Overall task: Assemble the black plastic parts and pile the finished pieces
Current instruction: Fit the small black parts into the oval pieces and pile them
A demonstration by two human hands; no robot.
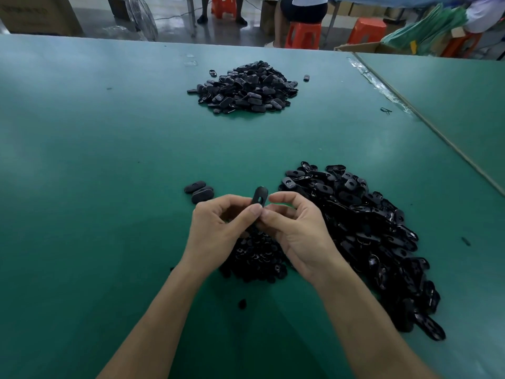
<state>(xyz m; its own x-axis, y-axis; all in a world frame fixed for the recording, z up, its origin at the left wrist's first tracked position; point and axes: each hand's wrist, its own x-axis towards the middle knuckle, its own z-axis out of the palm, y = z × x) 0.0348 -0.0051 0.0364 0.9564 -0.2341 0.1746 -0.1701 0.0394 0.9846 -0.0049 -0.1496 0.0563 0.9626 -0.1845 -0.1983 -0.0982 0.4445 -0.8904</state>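
Observation:
Both hands meet above the green table [95,160] and pinch one black oval plastic part [260,196] that stands upright between them. My left hand [216,228] grips its lower left side with thumb and fingers. My right hand [295,228] pinches it from the right. Under the hands lies a small heap of little black pieces [257,258]. A large pile of black oval shells [377,236] spreads to the right. A separate pile of black parts [246,87] sits farther back at the centre. Two black oval parts [199,190] lie just left of the hands.
A seam with clear tape [382,88] joins a second green table on the right. Stray black pieces [306,77] lie near the far pile. Beyond the table edge are orange stools [303,34], seated people, cardboard boxes and a fan.

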